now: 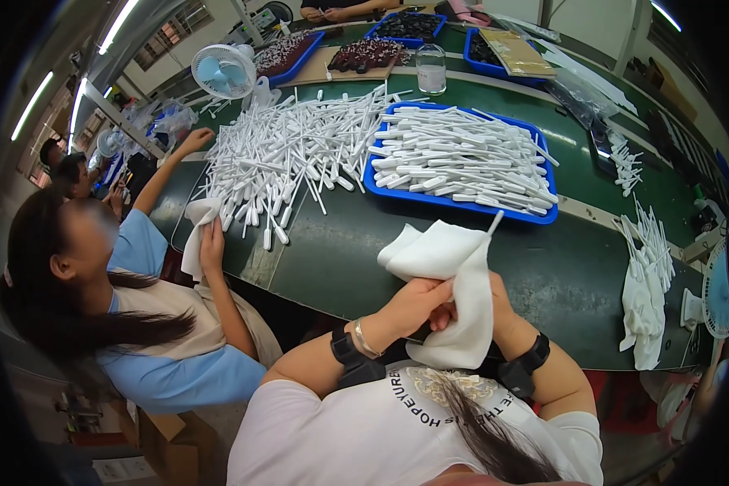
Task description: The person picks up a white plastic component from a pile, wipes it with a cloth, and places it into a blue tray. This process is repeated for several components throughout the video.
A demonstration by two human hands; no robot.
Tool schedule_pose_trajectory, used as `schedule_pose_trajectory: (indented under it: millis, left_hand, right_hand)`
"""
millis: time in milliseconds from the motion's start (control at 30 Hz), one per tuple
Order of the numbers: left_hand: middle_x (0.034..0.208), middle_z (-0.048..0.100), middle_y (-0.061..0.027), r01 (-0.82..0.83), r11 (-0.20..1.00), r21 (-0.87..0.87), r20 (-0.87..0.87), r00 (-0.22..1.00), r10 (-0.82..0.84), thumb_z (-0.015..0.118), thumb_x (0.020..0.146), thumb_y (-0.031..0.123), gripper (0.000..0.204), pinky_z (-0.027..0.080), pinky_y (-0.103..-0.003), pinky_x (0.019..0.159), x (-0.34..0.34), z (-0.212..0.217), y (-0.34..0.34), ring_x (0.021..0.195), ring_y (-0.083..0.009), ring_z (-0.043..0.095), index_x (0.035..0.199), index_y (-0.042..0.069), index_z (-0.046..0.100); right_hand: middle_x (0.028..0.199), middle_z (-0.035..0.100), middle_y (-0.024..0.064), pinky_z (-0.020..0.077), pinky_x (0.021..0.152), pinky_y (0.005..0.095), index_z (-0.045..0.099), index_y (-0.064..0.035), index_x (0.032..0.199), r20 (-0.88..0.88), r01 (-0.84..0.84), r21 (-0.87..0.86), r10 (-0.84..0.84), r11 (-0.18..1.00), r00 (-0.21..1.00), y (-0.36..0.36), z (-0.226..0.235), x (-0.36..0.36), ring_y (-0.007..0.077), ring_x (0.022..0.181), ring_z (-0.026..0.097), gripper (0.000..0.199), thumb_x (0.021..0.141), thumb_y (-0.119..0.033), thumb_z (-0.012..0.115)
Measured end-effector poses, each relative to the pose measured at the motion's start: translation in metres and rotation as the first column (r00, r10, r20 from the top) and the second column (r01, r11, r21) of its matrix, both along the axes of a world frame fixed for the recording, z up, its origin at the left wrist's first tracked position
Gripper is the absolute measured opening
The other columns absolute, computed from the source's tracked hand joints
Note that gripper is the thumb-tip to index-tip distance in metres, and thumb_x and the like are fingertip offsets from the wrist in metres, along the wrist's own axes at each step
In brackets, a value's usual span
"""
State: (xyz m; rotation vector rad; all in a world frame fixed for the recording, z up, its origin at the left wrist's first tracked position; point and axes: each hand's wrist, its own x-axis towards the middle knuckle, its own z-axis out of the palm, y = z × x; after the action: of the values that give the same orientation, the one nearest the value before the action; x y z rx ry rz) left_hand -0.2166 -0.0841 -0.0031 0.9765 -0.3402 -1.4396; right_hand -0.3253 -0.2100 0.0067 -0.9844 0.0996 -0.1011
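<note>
Over the near table edge I hold a white cloth (pixel 471 283) between both hands. My left hand (pixel 417 308) is closed on the cloth's lower left part, with thumb and fingers pressed together. My right hand (pixel 504 306) is at the cloth's right side, its fingers mostly hidden behind the folds. A thin white plastic stick (pixel 496 221) pokes out of the top of the cloth; the rest of it is covered. Beyond my hands, a blue tray (pixel 462 206) is heaped with white plastic sticks (pixel 462 154) that have thick handles, most of them lying sideways.
Left of the tray spreads a loose pile of similar sticks (pixel 292 146). A co-worker on my left holds another cloth (pixel 201 235) and reaches toward the pile. More sticks lie on a cloth (pixel 644 312) at right, near a small fan (pixel 719 287). A clear jar (pixel 431 71) stands behind.
</note>
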Motion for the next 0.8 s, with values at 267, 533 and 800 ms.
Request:
schedule_pose_trajectory:
  millis: [267, 533, 800]
  left_hand:
    - [0.067, 0.054, 0.0027, -0.132, 0.964, -0.229, 0.740, 0.619, 0.261, 0.053, 0.087, 0.016, 0.018, 0.039, -0.019, 0.050, 0.024, 0.049, 0.009, 0.057, -0.0048, 0.049, 0.094, 0.000, 0.058]
    - [0.063, 0.053, 0.0004, -0.351, 0.868, -0.351, 0.511, 0.705, 0.492, 0.053, 0.087, 0.013, 0.013, 0.034, -0.017, 0.046, 0.031, 0.031, 0.014, 0.053, -0.0034, 0.046, 0.089, 0.001, 0.059]
    - [0.058, 0.050, -0.0014, -0.346, 0.858, -0.379, 0.473, 0.724, 0.501, 0.050, 0.088, 0.012, 0.014, 0.032, -0.017, 0.042, 0.034, 0.036, 0.022, 0.046, -0.0043, 0.042, 0.079, 0.002, 0.054]
  right_hand:
    - [0.089, 0.060, 0.0065, 0.0457, 0.069, 0.0242, 0.053, -0.0023, 0.102, 0.064, 0.205, -0.461, -0.197, 0.863, 0.978, 0.004, -0.019, 0.001, 0.0101, 0.078, 0.055, 0.020, 0.085, -0.013, 0.052]
    - [0.094, 0.058, 0.0036, 0.0447, 0.072, 0.0250, 0.053, -0.0030, 0.105, 0.022, 0.012, -0.565, 0.000, 0.825, 1.000, 0.000, -0.019, 0.004, 0.0088, 0.082, 0.053, 0.024, 0.085, -0.017, 0.054]
    - [0.103, 0.056, 0.0048, 0.0436, 0.079, 0.0252, 0.051, -0.0017, 0.112, -0.020, 0.040, -0.596, -0.065, 0.802, 0.998, 0.003, -0.026, 0.007, 0.0104, 0.090, 0.053, 0.029, 0.086, -0.015, 0.052]
